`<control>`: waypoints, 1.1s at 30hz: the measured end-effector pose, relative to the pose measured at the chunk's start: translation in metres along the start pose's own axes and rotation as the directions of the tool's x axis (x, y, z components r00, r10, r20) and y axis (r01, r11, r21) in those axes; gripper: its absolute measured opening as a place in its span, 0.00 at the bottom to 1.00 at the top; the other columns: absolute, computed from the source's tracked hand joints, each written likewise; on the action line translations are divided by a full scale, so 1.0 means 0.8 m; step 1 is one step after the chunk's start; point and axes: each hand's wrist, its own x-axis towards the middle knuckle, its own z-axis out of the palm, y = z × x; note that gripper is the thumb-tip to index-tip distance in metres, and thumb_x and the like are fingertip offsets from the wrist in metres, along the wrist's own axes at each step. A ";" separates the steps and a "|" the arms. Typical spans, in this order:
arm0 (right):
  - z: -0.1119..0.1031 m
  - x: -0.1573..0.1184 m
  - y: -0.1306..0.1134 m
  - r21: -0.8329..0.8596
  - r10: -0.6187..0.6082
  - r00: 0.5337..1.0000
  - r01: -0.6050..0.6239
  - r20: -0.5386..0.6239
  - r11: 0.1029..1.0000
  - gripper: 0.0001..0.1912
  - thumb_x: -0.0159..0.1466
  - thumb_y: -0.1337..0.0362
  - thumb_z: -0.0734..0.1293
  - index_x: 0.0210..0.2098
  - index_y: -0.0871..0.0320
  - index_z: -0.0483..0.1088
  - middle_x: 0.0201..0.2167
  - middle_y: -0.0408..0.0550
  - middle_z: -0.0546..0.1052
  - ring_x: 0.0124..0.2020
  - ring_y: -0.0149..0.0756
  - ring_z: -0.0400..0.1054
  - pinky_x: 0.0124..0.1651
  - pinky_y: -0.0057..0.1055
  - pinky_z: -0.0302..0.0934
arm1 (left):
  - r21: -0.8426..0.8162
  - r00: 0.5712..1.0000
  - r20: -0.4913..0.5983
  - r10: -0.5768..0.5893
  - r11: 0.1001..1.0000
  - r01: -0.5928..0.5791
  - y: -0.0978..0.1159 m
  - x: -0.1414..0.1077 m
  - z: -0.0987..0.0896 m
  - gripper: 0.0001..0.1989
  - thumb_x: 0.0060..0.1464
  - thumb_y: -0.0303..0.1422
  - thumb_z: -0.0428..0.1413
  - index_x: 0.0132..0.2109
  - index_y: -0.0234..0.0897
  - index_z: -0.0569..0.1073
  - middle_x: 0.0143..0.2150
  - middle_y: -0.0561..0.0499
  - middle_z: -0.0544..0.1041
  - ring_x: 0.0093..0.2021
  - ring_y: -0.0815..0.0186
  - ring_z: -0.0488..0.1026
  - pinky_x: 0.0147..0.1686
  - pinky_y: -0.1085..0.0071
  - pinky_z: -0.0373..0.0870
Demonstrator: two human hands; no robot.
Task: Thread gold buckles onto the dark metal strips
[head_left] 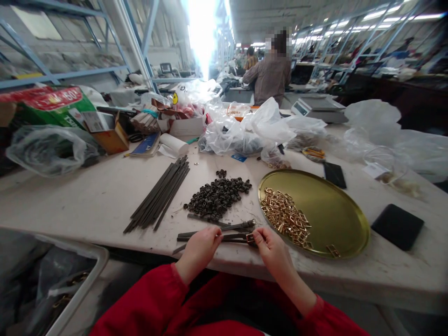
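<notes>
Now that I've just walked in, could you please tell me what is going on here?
Someone in red sleeves holds a dark strap, the left hand pinching it and the right hand at its buckle end. Another buckled strap lies just behind it on the table. Beyond sit small dark loops, with loose strips to the left and a tray of gold buckles to the right.

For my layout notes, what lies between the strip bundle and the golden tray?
In the head view, a pile of small dark loops lies between the strip bundle and the tray.
</notes>
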 end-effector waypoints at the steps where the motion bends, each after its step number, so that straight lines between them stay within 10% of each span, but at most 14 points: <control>1: 0.003 0.007 0.007 -0.090 -0.040 0.999 0.038 -0.030 0.995 0.15 0.64 0.57 0.55 0.28 0.57 0.66 0.26 0.48 0.69 0.31 0.40 0.63 0.36 0.36 0.57 | 0.030 0.999 -0.025 0.027 0.999 -0.026 -0.003 0.009 0.006 0.08 0.58 0.32 0.46 0.36 0.37 0.69 0.33 0.50 0.73 0.34 0.64 0.69 0.34 0.71 0.60; 9: 0.027 0.011 0.053 -0.051 -0.116 0.971 0.107 -0.207 0.993 0.14 0.65 0.60 0.52 0.44 0.58 0.64 0.41 0.54 0.69 0.44 0.43 0.62 0.47 0.44 0.58 | 0.190 0.988 -0.136 0.078 0.980 -0.052 -0.038 0.039 -0.007 0.12 0.60 0.36 0.44 0.36 0.38 0.71 0.37 0.49 0.70 0.39 0.64 0.66 0.41 0.68 0.61; 14: 0.032 0.004 0.071 -0.111 -0.124 0.980 0.108 -0.154 0.988 0.19 0.64 0.53 0.53 0.47 0.58 0.62 0.45 0.56 0.68 0.47 0.48 0.63 0.48 0.47 0.59 | 0.363 0.938 -0.269 -0.220 0.878 0.310 -0.130 0.082 -0.073 0.13 0.60 0.32 0.42 0.44 0.31 0.68 0.42 0.41 0.69 0.44 0.59 0.66 0.43 0.65 0.62; 18: 0.043 0.007 0.094 -0.301 -0.392 0.916 0.350 -0.091 0.887 0.34 0.55 0.46 0.63 0.55 0.57 0.55 0.50 0.58 0.67 0.49 0.54 0.63 0.47 0.50 0.60 | 0.405 0.884 -0.303 -0.355 0.792 0.457 -0.173 0.103 -0.089 0.11 0.56 0.33 0.48 0.40 0.29 0.69 0.41 0.38 0.69 0.41 0.56 0.68 0.37 0.64 0.65; 26: 0.044 0.009 0.092 -0.324 -0.377 0.920 0.327 -0.104 0.888 0.29 0.58 0.50 0.61 0.55 0.57 0.56 0.51 0.57 0.67 0.50 0.51 0.64 0.48 0.48 0.62 | 0.440 0.866 -0.257 -0.429 0.746 0.500 -0.163 0.111 -0.075 0.12 0.57 0.35 0.50 0.43 0.30 0.69 0.43 0.46 0.71 0.41 0.63 0.70 0.41 0.62 0.68; 33: 0.038 0.000 0.073 -0.154 -0.282 0.933 0.252 -0.225 0.955 0.26 0.59 0.50 0.59 0.52 0.58 0.58 0.51 0.57 0.65 0.53 0.51 0.59 0.52 0.51 0.56 | 0.426 0.902 -0.206 -0.379 0.795 0.432 -0.132 0.097 -0.114 0.11 0.57 0.33 0.50 0.43 0.29 0.69 0.41 0.46 0.72 0.39 0.64 0.71 0.39 0.63 0.69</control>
